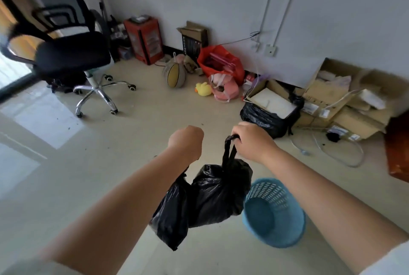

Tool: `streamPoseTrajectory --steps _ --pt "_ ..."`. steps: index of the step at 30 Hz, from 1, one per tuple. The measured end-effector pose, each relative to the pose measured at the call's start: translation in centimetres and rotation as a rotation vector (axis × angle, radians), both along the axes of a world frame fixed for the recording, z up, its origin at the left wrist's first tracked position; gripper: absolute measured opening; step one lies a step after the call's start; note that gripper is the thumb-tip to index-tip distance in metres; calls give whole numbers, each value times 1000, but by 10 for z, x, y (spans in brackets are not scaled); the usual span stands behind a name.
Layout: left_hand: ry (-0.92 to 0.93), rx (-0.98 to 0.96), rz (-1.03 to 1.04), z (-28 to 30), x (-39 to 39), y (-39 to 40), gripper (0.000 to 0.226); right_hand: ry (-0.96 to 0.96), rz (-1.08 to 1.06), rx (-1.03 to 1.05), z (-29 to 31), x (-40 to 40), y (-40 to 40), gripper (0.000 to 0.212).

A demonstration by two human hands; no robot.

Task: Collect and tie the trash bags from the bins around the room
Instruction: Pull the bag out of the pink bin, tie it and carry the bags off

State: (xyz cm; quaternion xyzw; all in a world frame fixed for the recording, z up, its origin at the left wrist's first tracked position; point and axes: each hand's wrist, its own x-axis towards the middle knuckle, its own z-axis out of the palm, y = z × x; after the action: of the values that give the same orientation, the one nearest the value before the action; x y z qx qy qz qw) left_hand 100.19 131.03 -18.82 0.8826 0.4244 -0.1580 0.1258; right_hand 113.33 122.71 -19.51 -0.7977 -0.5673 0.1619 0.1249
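Note:
Two black trash bags hang in front of me above the floor. My right hand (250, 139) grips the twisted handles of the fuller black trash bag (219, 193). My left hand (187, 142) is clenched in a fist, and a second, flatter black bag (170, 215) hangs below its wrist; the grip itself is hidden. A blue plastic mesh bin (274, 212) with no liner stands on the floor just right of the bags. Farther off, another black trash bag (265, 120) holding a flat box sits on the floor near the wall.
A black office chair (73, 53) on a chrome wheeled base stands at the left. Along the wall lie a red heater (145, 40), a ball (174, 74), a yellow duck toy (203, 89), a red bag (221, 62), cardboard boxes (332, 97) and loose cables (332, 153).

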Motion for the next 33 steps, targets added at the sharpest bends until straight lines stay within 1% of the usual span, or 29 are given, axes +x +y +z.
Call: streamPoseTrajectory --steps 4,8,12,14,17,21,24,28,31,33 --pt "-55 93 -168 77 36 -34 34 -109 -98 16 77 16 -52 24" --pt "-147 192 -359 122 73 -91 37 -165 -292 28 131 31 -127 22" --pt "-172 117 -562 139 120 -162 33 -197 -475 -28 152 48 -222 21" --pt "-181 72 -682 145 147 -208 33 -189 -604 -48 158 53 -277 20" --pt "-187 63 -866 156 182 -292 37 -189 -802 -58 167 59 -363 20" --pt "-200 81 -1103 173 217 -415 39 -212 -1056 19 180 61 -487 23" --pt "-197 78 -1274 179 239 -518 39 -215 -1222 35 187 56 -589 25" --pt "-180 76 -1516 178 254 -673 36 -216 -1401 -85 192 50 -738 24" --pt "-190 -48 -1627 174 263 -791 29 -233 -1509 -198 193 46 -848 26" --pt "-215 -86 -1698 169 264 -866 28 -248 -1591 -242 192 39 -912 27"
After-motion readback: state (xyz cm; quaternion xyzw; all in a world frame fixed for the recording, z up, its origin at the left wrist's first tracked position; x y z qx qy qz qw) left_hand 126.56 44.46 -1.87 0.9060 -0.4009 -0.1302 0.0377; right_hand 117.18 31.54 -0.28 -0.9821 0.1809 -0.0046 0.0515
